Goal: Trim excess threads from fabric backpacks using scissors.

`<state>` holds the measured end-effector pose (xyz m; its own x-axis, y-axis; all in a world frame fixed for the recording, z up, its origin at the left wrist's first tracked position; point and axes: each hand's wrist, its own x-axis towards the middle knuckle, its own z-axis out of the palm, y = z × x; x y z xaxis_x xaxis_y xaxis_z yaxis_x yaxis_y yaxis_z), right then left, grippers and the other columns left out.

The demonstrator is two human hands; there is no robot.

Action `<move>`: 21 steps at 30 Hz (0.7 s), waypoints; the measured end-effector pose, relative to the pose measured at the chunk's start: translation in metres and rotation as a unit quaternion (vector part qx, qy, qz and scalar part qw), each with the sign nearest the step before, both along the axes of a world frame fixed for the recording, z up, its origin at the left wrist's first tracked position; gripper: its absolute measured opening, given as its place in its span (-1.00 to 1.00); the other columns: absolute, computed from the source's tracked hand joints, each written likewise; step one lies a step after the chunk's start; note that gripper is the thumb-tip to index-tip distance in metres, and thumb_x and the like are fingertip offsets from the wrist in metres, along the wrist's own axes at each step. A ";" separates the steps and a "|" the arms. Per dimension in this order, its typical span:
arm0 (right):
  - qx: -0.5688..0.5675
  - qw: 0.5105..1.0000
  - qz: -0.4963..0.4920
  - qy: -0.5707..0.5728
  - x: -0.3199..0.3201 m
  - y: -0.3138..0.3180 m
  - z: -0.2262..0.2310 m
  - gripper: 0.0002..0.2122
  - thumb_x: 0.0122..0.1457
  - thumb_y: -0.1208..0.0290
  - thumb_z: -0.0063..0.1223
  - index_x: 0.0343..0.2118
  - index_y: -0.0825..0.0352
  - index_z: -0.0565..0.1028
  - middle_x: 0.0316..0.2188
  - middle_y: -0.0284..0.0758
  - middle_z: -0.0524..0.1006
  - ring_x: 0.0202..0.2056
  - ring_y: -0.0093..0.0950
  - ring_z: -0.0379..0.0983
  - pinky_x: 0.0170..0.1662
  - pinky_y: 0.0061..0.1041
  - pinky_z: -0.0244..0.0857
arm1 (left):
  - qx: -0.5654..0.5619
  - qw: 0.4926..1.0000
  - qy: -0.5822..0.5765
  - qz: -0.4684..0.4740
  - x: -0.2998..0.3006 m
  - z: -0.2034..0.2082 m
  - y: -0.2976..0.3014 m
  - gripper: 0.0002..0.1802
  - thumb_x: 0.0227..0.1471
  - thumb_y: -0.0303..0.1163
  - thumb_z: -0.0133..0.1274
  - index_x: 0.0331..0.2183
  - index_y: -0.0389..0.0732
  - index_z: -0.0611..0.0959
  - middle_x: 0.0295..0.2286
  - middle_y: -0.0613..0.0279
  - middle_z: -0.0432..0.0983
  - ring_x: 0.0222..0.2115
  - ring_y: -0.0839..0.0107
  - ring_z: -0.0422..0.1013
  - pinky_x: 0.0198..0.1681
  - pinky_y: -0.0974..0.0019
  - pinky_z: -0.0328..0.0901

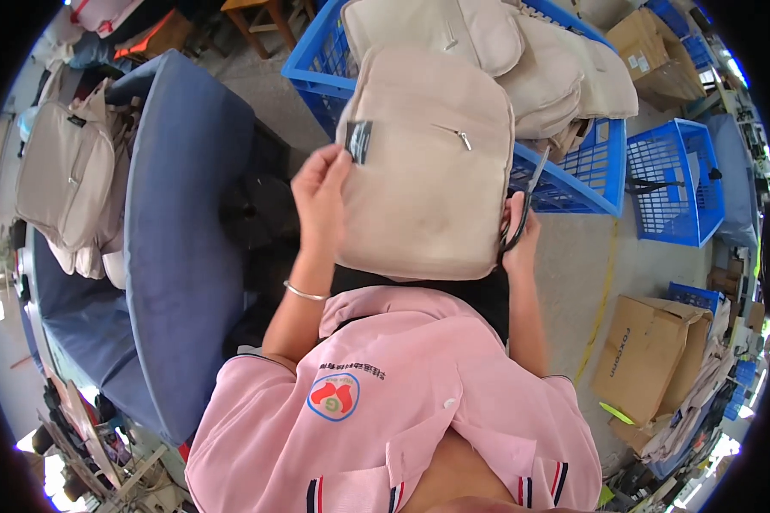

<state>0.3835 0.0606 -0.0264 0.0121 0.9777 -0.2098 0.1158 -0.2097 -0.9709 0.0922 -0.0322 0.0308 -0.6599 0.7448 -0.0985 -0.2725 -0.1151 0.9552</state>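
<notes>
I hold a beige fabric bag (pixel 423 167) up in front of me, its zipped pocket facing me and a small black tag at its upper left corner. My left hand (pixel 319 198) grips the bag's left edge beside that tag. My right hand (pixel 520 231) holds the bag's right edge together with a pair of scissors (pixel 526 201), whose blades point upward. A silver bangle sits on my left wrist. My pink shirt fills the lower part of the view.
A blue plastic crate (pixel 573 175) heaped with beige bags stands just beyond my hands. A second blue crate (pixel 672 184) is to the right. More beige bags (pixel 64 175) lie on a blue-covered table (pixel 184 256) at my left. A cardboard box (pixel 650 355) sits at lower right.
</notes>
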 end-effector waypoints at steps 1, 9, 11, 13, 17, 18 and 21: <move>-0.007 0.999 0.014 0.029 -0.002 -0.010 0.004 -0.57 0.27 -0.04 0.06 -0.42 0.33 0.49 -0.57 -0.49 0.38 -0.60 -0.69 0.26 -0.53 -0.65 0.14 | 0.022 0.999 0.020 -0.017 -0.006 0.021 0.005 -0.84 0.17 -0.51 0.11 -0.20 -0.36 0.64 -0.37 0.48 0.51 -0.37 0.72 0.36 -0.25 0.61 0.25; 0.188 0.977 -0.064 0.079 0.026 -0.006 0.055 -0.74 0.31 0.29 0.04 -0.15 0.42 0.49 -0.41 -0.31 0.50 -0.52 -0.64 0.39 -0.38 -0.63 0.32 | 0.095 0.867 0.446 -0.203 -0.050 0.187 0.019 -0.85 0.06 -0.61 0.17 -0.26 -0.30 0.69 -0.43 0.41 0.55 -0.37 0.66 0.41 -0.24 0.55 0.31; 0.258 0.959 -0.107 0.052 0.029 -0.004 0.087 -0.75 0.29 0.32 0.06 -0.15 0.42 0.48 -0.38 -0.30 0.51 -0.48 -0.63 0.40 -0.34 -0.63 0.31 | 0.114 0.837 0.476 -0.244 -0.050 0.214 0.031 -0.84 0.04 -0.61 0.17 -0.26 -0.30 0.69 -0.44 0.36 0.55 -0.38 0.62 0.42 -0.25 0.54 0.32; 0.321 0.935 -0.149 0.019 0.029 -0.001 0.117 -0.77 0.27 0.35 0.09 -0.14 0.42 0.47 -0.36 -0.29 0.52 -0.43 -0.61 0.42 -0.30 -0.62 0.30 | 0.139 0.718 0.593 -0.337 -0.045 0.224 0.049 -0.85 0.00 -0.57 0.18 -0.29 -0.28 0.70 -0.46 0.25 0.57 -0.41 0.45 0.46 -0.30 0.45 0.34; 0.423 0.901 -0.022 -0.092 0.012 0.001 0.132 -0.79 0.12 0.45 0.23 -0.23 0.38 0.49 -0.28 -0.25 0.57 -0.33 -0.55 0.46 -0.25 -0.54 0.35 | 0.192 0.654 0.586 -0.438 -0.010 0.174 0.090 -0.90 0.02 -0.53 0.16 -0.34 -0.27 0.69 -0.52 0.24 0.50 -0.44 0.31 0.41 -0.28 0.31 0.29; 0.395 0.910 0.062 -0.113 0.008 -0.002 0.127 -0.79 0.07 0.49 0.27 -0.26 0.37 0.49 -0.28 -0.25 0.59 -0.32 -0.52 0.48 -0.23 -0.52 0.36 | 0.191 0.655 0.580 -0.445 -0.003 0.151 0.096 -0.90 0.02 -0.53 0.16 -0.34 -0.27 0.69 -0.52 0.24 0.50 -0.44 0.31 0.41 -0.28 0.31 0.29; 0.186 0.957 0.139 -0.171 -0.010 -0.015 0.113 -0.78 0.01 0.51 0.29 -0.30 0.38 0.47 -0.40 -0.25 0.58 -0.39 -0.44 0.51 -0.25 -0.53 0.36 | 0.162 0.642 0.584 -0.469 0.008 0.103 0.114 -0.91 0.06 -0.43 0.16 -0.34 -0.18 0.71 -0.50 0.29 0.51 -0.35 0.35 0.43 0.04 0.20 0.21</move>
<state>0.3732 0.0451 0.0867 -0.2539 0.9593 0.1237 0.4417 0.2288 -0.8675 0.1004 0.0816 0.1338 0.6118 0.7252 0.3159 0.5139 -0.6680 0.5382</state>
